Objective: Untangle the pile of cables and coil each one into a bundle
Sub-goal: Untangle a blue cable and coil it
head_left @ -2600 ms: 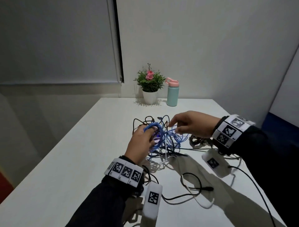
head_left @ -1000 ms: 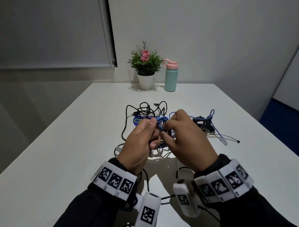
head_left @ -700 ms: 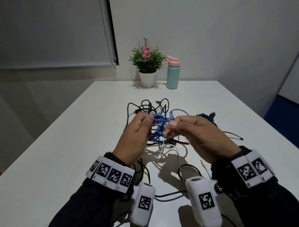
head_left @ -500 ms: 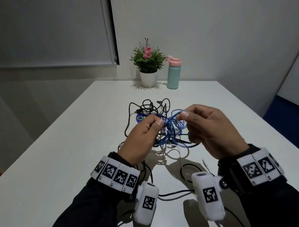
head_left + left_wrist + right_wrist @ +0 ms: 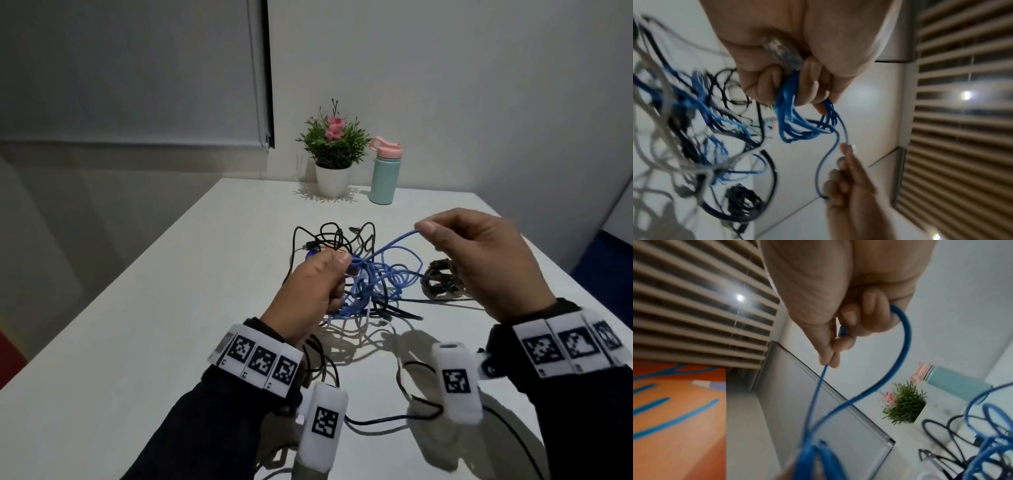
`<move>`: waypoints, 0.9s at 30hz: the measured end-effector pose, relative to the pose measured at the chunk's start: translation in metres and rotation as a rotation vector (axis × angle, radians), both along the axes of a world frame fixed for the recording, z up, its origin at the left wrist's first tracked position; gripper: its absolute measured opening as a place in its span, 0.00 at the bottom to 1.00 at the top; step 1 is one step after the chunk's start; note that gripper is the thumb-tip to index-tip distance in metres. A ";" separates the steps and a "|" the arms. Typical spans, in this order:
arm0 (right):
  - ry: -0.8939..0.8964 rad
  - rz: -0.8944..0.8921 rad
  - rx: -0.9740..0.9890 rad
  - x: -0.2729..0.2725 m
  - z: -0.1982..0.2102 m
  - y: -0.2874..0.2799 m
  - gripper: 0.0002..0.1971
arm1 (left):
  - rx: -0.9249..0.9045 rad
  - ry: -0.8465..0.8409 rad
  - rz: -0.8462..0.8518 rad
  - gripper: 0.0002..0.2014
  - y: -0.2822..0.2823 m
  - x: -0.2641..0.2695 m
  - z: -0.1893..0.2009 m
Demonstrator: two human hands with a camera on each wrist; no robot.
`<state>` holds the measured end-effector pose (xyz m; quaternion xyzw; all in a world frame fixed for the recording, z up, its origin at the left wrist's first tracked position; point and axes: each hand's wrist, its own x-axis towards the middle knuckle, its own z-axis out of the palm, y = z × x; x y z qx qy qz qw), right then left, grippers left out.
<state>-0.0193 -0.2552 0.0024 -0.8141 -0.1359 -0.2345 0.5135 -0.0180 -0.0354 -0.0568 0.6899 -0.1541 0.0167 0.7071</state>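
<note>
The wide white bench [image 5: 144, 342] carries everything in view. At its middle lies a loose tangle of thin black, grey and white cables [image 5: 346, 240], spread in open loops, with a small dark coiled cable bundle [image 5: 440, 279] just to its right. At the far edge stand a green potted plant with pink flowers in a white pot [image 5: 334, 154] and, just beside it, a mint-green bottle with a pink lid [image 5: 383, 174].

The left hand [image 5: 308, 294] is raised over the tangle, its grip closed round several gathered loops of the thin blue cable [image 5: 797, 116], with a clear plug end tucked in the palm, as the left wrist view shows. The right hand [image 5: 486, 260] is held up to the right and a little higher, its grip a thumb-and-forefinger pinch on one strand of that same blue cable, which runs slanting down to the left hand's bundle. More blue loops hang between the hands, mixed into the pile.
</note>
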 end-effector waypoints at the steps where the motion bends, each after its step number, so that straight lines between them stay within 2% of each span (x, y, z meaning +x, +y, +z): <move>1: -0.055 -0.064 -0.056 0.005 0.002 0.000 0.07 | -0.124 0.056 -0.071 0.19 0.000 0.001 0.001; 3: -0.040 -0.115 -0.215 0.012 0.006 -0.002 0.12 | -0.159 0.074 -0.054 0.16 0.004 0.004 0.002; 5: 0.061 -0.035 -0.351 0.014 0.016 -0.008 0.19 | 0.006 0.013 0.115 0.15 0.011 0.009 -0.002; 6: 0.098 0.058 -0.352 0.012 0.022 -0.009 0.21 | 0.080 -0.020 0.200 0.15 0.012 0.011 -0.003; 8: 0.154 0.325 -0.140 0.006 0.031 -0.005 0.20 | 0.099 -0.064 0.271 0.15 0.011 0.012 -0.005; 10: 0.233 0.611 0.236 0.003 0.029 0.007 0.12 | -0.025 -0.060 0.250 0.15 0.006 0.011 -0.004; 11: 0.276 0.681 0.388 0.002 0.026 0.012 0.10 | -0.094 -0.043 0.242 0.15 0.005 0.011 -0.003; 12: 0.305 0.673 0.452 0.001 0.022 0.014 0.08 | -0.138 -0.029 0.252 0.15 0.007 0.012 -0.002; 13: 0.318 0.608 0.436 0.001 0.016 0.013 0.08 | -0.154 -0.018 0.277 0.15 0.010 0.014 -0.002; 14: 0.291 0.487 0.319 0.002 0.012 0.010 0.08 | -0.151 -0.012 0.306 0.15 0.013 0.015 -0.002; 15: 0.214 0.327 0.107 0.004 0.008 0.004 0.08 | -0.130 -0.006 0.331 0.15 0.015 0.016 -0.003; 17: -0.025 -0.025 -0.326 0.005 0.002 -0.007 0.09 | -0.047 0.009 0.346 0.16 0.014 0.016 -0.006; 18: -0.131 -0.147 -0.386 0.005 0.001 -0.011 0.11 | -0.006 0.018 0.340 0.16 0.012 0.015 -0.006; 21: -0.387 -0.383 -0.350 0.002 0.001 -0.011 0.22 | 0.093 0.008 0.345 0.15 0.008 0.010 -0.005; 23: -0.411 -0.442 -0.295 0.001 0.001 -0.008 0.26 | 0.196 -0.051 0.389 0.16 0.009 0.009 -0.004; 25: -0.239 -0.333 -0.102 0.003 0.003 -0.009 0.28 | 0.230 -0.093 0.419 0.17 0.010 0.007 -0.003; 27: 0.005 -0.102 0.091 0.004 0.006 -0.015 0.24 | 0.242 -0.098 0.472 0.18 0.014 0.009 -0.003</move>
